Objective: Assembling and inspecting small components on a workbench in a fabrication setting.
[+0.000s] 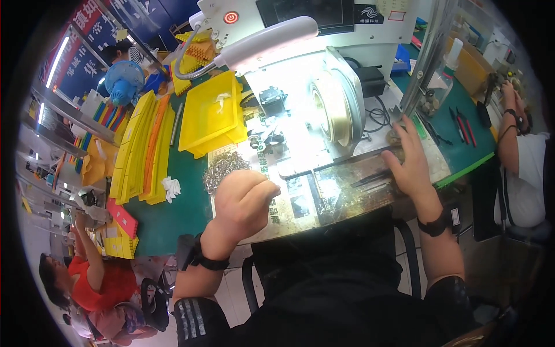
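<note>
My left hand [245, 199] is curled, thumb and fingers pressed together; whatever they may hold is hidden. It is just in front of a pile of small silvery metal pieces [226, 168] on the bench. My right hand [411, 159] has its fingers spread, above the right part of the worn work surface, with nothing seen in it. Beside its thumb lies a dark, slim tool like tweezers [372, 178]. Ahead of both hands stands a white machine [384, 37] with a large spool [330, 110]; strong glare washes out its middle.
A lamp [272, 43] overhangs the machine. To the left are a yellow bin [211, 124], stacked yellow trays [136, 150] and crumpled white material [171, 188]. Pliers [464, 127] and a bottle [442, 81] are at the right. Other people sit at both sides, one in red [89, 280].
</note>
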`<move>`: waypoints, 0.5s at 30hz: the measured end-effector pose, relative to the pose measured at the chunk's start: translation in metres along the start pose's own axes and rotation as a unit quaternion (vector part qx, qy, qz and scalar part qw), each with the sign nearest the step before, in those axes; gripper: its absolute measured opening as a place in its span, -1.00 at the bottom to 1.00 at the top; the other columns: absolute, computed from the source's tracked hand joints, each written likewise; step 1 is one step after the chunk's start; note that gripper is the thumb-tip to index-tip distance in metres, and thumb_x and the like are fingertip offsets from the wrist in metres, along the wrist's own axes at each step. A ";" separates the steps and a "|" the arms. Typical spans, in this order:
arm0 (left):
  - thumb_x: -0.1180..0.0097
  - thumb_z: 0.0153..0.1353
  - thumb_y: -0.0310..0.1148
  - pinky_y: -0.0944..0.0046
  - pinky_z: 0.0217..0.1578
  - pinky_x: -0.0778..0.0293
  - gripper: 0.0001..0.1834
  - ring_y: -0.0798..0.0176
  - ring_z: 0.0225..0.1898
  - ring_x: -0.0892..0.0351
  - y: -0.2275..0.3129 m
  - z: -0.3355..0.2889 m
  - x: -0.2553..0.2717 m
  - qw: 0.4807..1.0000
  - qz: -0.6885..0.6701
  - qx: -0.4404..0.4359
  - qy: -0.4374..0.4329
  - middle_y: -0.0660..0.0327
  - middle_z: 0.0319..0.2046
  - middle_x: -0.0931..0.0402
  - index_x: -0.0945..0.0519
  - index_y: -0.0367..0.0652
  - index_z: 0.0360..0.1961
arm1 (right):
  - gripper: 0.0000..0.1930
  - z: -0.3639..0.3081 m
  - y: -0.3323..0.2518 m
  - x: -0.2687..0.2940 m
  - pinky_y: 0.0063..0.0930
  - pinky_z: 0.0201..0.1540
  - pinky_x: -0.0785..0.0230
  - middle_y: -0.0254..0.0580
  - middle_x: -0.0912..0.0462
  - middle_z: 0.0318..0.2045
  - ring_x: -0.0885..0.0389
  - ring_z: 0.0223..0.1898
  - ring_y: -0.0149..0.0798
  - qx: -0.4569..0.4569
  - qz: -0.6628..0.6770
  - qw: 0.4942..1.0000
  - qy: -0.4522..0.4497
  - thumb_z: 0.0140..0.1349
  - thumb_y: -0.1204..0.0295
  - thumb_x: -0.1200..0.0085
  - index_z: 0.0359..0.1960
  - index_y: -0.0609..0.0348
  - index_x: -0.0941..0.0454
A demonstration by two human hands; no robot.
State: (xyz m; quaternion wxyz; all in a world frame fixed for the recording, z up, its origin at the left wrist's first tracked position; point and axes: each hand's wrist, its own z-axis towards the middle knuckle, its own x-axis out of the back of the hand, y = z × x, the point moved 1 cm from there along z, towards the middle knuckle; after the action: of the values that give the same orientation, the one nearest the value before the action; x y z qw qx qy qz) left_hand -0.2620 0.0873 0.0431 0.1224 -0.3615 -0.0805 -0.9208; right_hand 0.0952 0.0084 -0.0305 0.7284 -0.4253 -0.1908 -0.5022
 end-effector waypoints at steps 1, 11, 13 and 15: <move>-0.21 -0.10 -0.66 0.15 -0.37 -0.45 -0.75 0.07 -0.40 -0.57 0.000 0.002 0.003 1.000 -0.011 0.002 0.007 0.18 -0.44 -0.54 -0.61 -0.13 -0.35 | -0.34 0.000 0.000 0.000 -0.06 0.42 -0.12 0.27 -0.24 0.41 -0.24 0.41 0.26 -0.002 0.002 1.000 0.000 0.23 0.24 -0.27 0.30 0.33 -0.39; -0.29 0.12 -0.56 0.17 -0.33 -0.47 -0.90 0.01 -0.38 -0.58 -0.055 0.011 0.038 0.980 0.039 0.150 0.125 0.09 -0.40 -0.57 -0.61 -0.18 -0.35 | -0.43 0.000 -0.002 0.001 -0.09 0.40 -0.15 0.26 -0.27 0.40 -0.27 0.40 0.25 -0.013 0.020 1.000 0.008 0.25 0.32 -0.23 0.24 0.34 -0.44; -0.27 0.13 -0.55 0.16 -0.33 -0.47 -0.92 0.00 -0.37 -0.58 -0.083 0.010 0.032 0.984 0.050 0.151 0.078 0.09 -0.40 -0.57 -0.61 -0.18 -0.35 | -0.44 -0.001 -0.001 0.002 -0.09 0.40 -0.15 0.26 -0.27 0.39 -0.27 0.40 0.25 -0.016 0.023 1.000 0.007 0.25 0.32 -0.22 0.24 0.34 -0.44; -0.26 0.14 -0.54 0.16 -0.32 -0.48 -0.93 -0.01 -0.36 -0.58 -0.090 -0.003 0.018 0.986 0.065 0.151 0.031 0.09 -0.39 -0.58 -0.62 -0.18 -0.35 | -0.45 0.000 -0.001 0.001 -0.09 0.40 -0.15 0.26 -0.28 0.39 -0.28 0.39 0.24 -0.017 0.029 0.999 0.007 0.26 0.32 -0.22 0.24 0.34 -0.44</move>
State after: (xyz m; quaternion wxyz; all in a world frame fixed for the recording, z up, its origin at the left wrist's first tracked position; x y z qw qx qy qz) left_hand -0.3029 0.1700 0.0478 0.2378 -0.3144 -0.1910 -0.8990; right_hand 0.0945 0.0074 -0.0291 0.7366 -0.4394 -0.1644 -0.4871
